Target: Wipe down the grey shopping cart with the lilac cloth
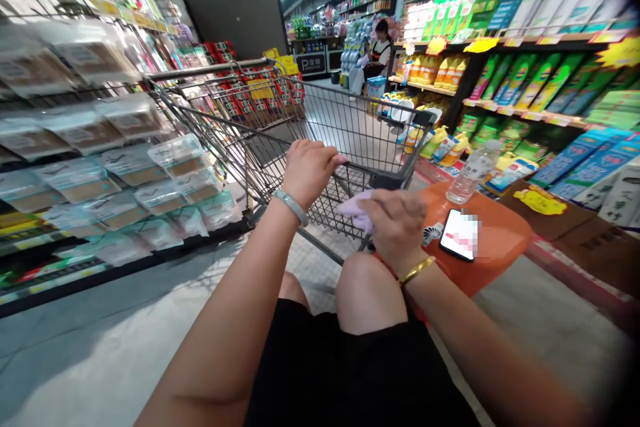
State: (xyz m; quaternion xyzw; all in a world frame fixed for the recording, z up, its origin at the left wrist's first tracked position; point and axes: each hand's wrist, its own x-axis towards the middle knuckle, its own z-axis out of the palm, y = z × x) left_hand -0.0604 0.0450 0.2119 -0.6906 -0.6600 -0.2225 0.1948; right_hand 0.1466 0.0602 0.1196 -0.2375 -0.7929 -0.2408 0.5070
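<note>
Holding a lilac cloth in the right hand, pinching its bunched part in the bent, slightly blurred fingers, and letting the rest poke out past the fingertips on the left. Curling the fingers of the left hand, pressed close together, over the near edge of a grey wire shopping cart, with the undersides hidden from view. Showing soft, creased, matte fabric against hard, thin wire in an open grid. Pointing the cloth's narrow free end left, towards the left forearm, and running its long axis roughly crosswise in front of the mesh. Wearing a smooth, pale, round bangle on the left wrist and a shiny gold-coloured bracelet on the right. Having just beside the right hand a smooth orange plastic top, bearing a flat, rectangular phone with a lit screen and a clear, ribbed bottle standing upright
</note>
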